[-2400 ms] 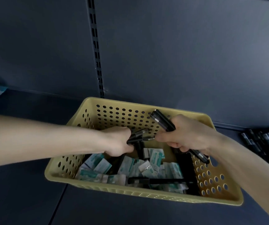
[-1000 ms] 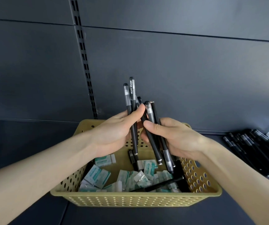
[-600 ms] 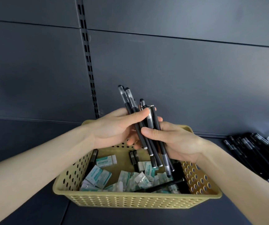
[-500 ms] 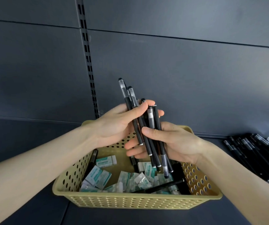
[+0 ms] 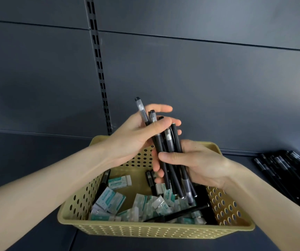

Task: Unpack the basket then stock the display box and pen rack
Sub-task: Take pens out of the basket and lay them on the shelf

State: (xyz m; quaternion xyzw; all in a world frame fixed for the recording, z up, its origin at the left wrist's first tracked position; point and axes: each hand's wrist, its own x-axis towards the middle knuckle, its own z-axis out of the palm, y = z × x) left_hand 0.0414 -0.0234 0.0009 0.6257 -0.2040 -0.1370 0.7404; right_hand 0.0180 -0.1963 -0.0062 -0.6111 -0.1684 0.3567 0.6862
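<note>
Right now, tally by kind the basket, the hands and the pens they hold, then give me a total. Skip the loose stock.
Yellow basket: 1
Hands: 2 (left hand, right hand)
Black pens gripped between both hands: 5, as far as their overlap lets me tell
Total: 8

both hands (image 5: 136,138) (image 5: 198,163) and their pens (image 5: 165,151) block the basket's (image 5: 156,230) back; its front-left stays open from above.
</note>
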